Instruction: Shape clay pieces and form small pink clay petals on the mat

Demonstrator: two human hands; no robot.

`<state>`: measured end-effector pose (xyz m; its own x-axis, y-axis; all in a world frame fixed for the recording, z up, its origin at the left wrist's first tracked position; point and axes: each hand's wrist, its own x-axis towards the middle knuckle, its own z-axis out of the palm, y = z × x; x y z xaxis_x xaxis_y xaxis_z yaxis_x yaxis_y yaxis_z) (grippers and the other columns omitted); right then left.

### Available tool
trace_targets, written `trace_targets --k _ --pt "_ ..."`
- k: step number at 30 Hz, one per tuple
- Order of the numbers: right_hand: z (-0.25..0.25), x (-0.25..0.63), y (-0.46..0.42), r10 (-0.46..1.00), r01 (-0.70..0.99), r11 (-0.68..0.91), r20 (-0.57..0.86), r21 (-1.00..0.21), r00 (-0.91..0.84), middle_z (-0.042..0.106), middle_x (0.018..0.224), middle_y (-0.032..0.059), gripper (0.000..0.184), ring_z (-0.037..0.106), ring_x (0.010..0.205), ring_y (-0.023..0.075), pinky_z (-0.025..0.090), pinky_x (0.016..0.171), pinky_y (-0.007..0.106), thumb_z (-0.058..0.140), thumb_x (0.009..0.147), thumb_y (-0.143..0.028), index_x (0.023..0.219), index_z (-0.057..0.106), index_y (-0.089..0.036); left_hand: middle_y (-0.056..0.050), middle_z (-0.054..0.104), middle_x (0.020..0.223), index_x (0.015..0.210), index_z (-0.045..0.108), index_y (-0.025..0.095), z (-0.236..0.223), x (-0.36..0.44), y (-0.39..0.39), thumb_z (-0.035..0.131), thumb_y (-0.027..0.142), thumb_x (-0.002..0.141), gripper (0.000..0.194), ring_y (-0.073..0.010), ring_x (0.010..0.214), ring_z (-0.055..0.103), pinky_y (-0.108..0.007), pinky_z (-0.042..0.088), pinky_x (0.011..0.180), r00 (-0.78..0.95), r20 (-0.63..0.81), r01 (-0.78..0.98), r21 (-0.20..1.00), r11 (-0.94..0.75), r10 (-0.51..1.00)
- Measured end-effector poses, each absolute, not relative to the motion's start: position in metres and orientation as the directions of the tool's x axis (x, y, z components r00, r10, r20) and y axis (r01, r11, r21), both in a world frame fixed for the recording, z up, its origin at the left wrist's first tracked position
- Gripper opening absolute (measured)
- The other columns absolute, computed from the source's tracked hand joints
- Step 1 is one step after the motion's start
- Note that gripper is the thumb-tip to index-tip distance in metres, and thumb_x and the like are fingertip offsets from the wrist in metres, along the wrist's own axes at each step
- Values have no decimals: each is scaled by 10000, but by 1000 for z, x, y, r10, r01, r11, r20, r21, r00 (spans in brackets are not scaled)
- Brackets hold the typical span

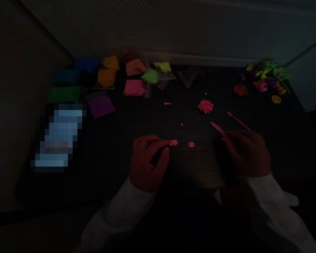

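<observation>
In the dim head view, my left hand [149, 163] rests low over the dark table. Its index fingertip touches the edge of two overlapping small flat pink clay discs [175, 142], with the thumb apart from that finger and nothing gripped. Another flat pink disc [191, 144] lies just to the right, and a tiny pink ball [182, 124] sits beyond. My right hand [249, 153] is closed around a pink clay knife [217, 128], whose blade points up and left. Past that hand lies a thin pink modelling stick [238, 121]. A ruffled pink clay flower [205, 106] stands farther back.
Bagged clay lines the back left, including a purple pack [101, 104], a pink pack [135, 88] and an orange pack [106, 77]. A lit, blurred-out screen [59, 138] lies at left. Colourful clay pieces [270, 75] cluster at the back right, near a reddish-brown lump [240, 90].
</observation>
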<state>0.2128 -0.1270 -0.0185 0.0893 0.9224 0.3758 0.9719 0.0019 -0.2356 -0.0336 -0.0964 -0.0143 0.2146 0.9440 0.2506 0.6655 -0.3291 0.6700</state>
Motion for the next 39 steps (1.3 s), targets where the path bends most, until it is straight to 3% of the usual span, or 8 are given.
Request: trace_targets --k 5,8,15,30,39 --pt "-9 192 -116 976 958 147 195 -246 -99 614 819 19 157 527 792 179 350 733 365 522 736 -311 831 626 -242 -51 531 912 908 607 199 -12 -32 -95 502 196 718 217 -184 927 460 -365 381 826 241 200 672 671 -313 950" --pt "-6 174 -108 977 948 180 161 -261 -141 625 825 8 143 533 803 179 342 746 371 522 738 -310 805 629 -245 -51 524 927 915 606 203 -11 -33 -95 505 198 713 225 -190 929 460 -375 385 823 235 185 668 682 -297 954" --pt "-8 160 -104 986 913 144 132 -382 -100 616 844 23 139 554 778 158 417 694 326 533 729 -297 797 625 -217 -45 526 918 906 605 223 -6 -33 -95 505 203 710 221 -195 909 467 -387 404 798 223 143 641 724 -256 964" --pt "-8 158 -105 995 910 86 88 -406 -55 592 900 40 121 546 857 189 432 765 386 538 716 -257 807 601 -210 -43 529 927 912 604 218 -5 -35 -97 503 189 713 225 -190 926 459 -375 402 805 216 141 596 764 -245 966" --pt "-12 156 -108 986 916 121 150 -383 -68 600 925 32 123 553 852 191 446 743 382 556 701 -263 798 624 -227 -38 527 928 916 602 222 -6 -35 -97 506 183 714 227 -178 932 455 -357 398 820 214 140 593 768 -242 967"
